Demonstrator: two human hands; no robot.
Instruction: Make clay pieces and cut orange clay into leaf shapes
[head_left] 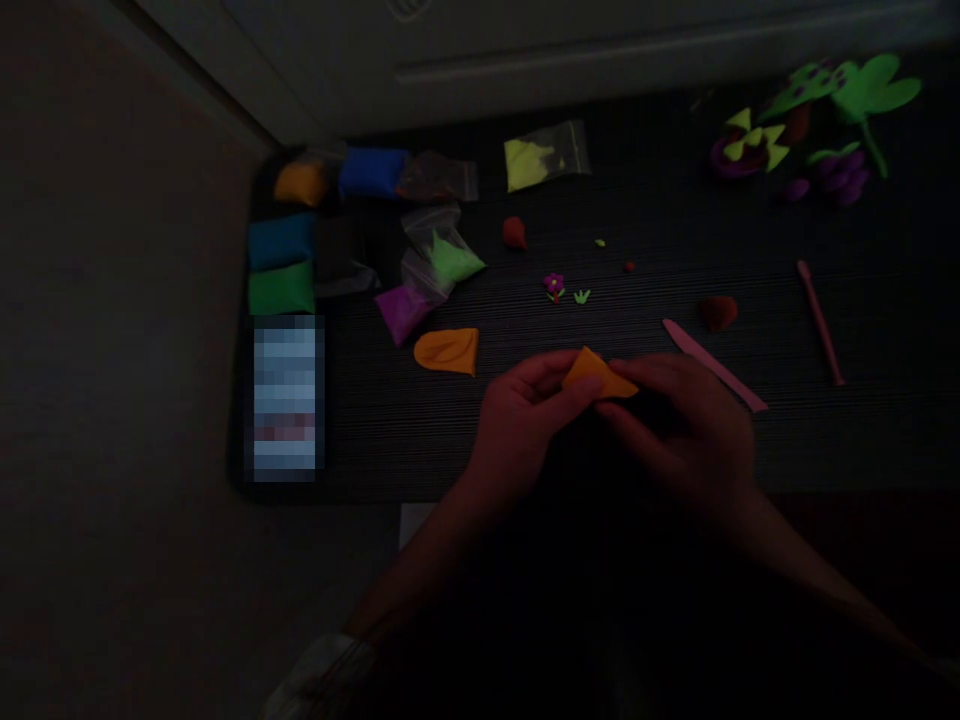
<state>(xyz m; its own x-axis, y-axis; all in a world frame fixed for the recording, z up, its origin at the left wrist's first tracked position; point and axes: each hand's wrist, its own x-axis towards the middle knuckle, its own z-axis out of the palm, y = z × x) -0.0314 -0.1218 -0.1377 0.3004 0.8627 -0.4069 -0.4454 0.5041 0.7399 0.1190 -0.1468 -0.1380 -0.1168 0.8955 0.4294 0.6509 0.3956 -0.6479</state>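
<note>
Between my two hands is a flat piece of orange modelling clay [592,372] with a pointed right end. My left hand [521,410] pinches its left part, thumb on top. The fingers of my right hand [686,415] close on its right tip. On the table to the left lies another flat orange clay piece [446,351], rounded at one end and cut straight at the other. A pink modelling knife [712,365] lies just beyond my right hand, with a dark red clay lump [718,313] behind it.
Bags of coloured clay, among them a yellow bag [529,163] and a purple bag [403,312], lie left and back. A phone [285,400] sits at the left edge. Small clay flower [553,283], pink stick tool [821,325] and green clay leaves [874,90] are farther off.
</note>
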